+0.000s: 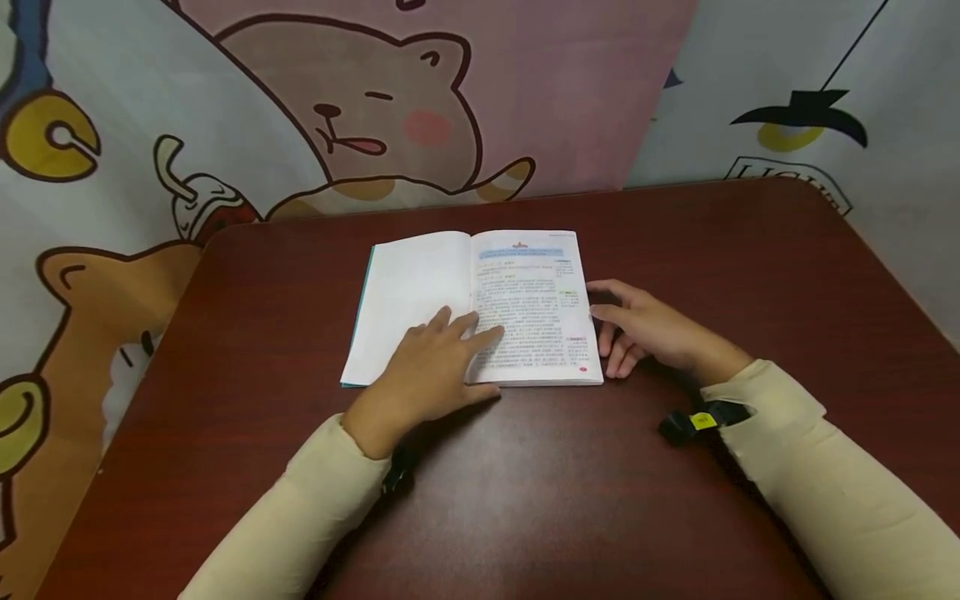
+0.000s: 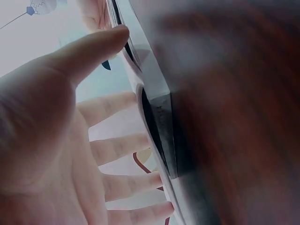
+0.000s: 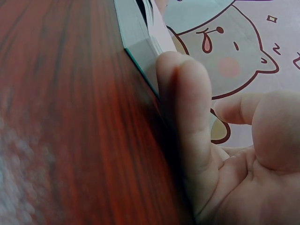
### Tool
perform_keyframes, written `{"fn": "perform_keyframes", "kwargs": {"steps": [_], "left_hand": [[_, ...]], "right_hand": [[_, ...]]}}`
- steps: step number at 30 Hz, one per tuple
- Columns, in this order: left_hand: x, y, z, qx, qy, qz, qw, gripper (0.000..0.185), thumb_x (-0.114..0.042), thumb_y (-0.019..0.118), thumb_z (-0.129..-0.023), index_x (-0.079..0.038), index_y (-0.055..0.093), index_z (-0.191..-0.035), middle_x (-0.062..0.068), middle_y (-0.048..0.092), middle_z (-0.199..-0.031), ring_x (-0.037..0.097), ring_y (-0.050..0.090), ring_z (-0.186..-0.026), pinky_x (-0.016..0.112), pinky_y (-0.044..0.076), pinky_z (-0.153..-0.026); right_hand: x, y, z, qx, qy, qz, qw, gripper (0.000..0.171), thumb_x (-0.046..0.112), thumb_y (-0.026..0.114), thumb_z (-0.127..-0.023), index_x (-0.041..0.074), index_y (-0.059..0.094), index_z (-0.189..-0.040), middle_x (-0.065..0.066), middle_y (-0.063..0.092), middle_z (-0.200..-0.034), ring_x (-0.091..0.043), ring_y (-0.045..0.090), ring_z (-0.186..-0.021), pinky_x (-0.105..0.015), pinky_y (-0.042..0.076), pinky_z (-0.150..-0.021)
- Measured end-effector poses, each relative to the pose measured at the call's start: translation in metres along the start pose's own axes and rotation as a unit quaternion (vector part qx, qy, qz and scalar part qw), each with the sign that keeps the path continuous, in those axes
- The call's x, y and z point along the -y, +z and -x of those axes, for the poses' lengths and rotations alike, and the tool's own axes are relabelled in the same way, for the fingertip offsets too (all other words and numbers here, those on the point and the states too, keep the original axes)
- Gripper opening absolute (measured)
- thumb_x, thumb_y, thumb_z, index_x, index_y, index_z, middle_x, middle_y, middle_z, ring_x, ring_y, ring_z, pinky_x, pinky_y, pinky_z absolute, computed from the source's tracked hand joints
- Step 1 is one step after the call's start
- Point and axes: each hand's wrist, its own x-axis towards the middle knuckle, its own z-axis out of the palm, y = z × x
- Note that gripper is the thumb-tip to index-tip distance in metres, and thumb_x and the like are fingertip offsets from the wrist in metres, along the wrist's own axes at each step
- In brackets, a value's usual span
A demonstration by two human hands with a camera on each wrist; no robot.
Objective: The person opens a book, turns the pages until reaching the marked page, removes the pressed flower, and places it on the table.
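Observation:
An open book (image 1: 531,308) lies on the table, its left page (image 1: 416,283) blank and its right page printed with small text under a blue heading. My left hand (image 1: 431,362) rests over the lower middle of the book with fingers spread across the fold; the left wrist view shows its fingertips (image 2: 157,180) at the page surface and the thumb near the lower edge. At the book's right edge is my right hand (image 1: 648,329), thumb and index finger pointing at the page edge, the other fingers loosely bent. In the right wrist view its fingers (image 3: 192,103) overlap the book's corner (image 3: 140,51).
The dark red-brown wooden table (image 1: 525,483) has rounded far corners. Behind it stands a wall covering with cartoon animals (image 1: 375,100). A black wrist device (image 1: 693,422) with a yellow label sits under the right sleeve (image 1: 817,467).

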Motion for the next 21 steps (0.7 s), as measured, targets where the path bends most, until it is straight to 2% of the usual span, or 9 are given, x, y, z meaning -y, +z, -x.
{"fn": "perform_keyframes", "kwargs": {"steps": [15, 21], "left_hand": [[0.0007, 0.0003, 0.0025, -0.004, 0.002, 0.000, 1.0000, 0.066, -0.054, 0.070, -0.089, -0.031, 0.051, -0.147, 0.009, 0.049, -0.152, 0.044, 0.041, -0.142, 0.062, 0.045, -0.100], [0.0015, -0.0008, 0.0024, -0.015, 0.008, -0.009, 0.9998, 0.064, -0.053, 0.069, -0.089, -0.031, 0.052, -0.147, 0.009, 0.050, -0.151, 0.043, 0.042, -0.141, 0.062, 0.046, -0.099]], "right_hand": [[-0.0006, 0.0017, -0.0005, 0.008, 0.001, -0.003, 1.000, 0.058, 0.026, 0.040, -0.108, 0.019, 0.013, -0.158, -0.015, 0.057, -0.073, -0.026, 0.067, -0.052, -0.044, 0.058, -0.052], [0.0004, 0.0012, -0.0008, -0.001, 0.000, -0.001, 1.000, 0.057, 0.025, 0.041, -0.108, 0.019, 0.015, -0.158, -0.014, 0.057, -0.072, -0.026, 0.066, -0.052, -0.044, 0.057, -0.052]]}}
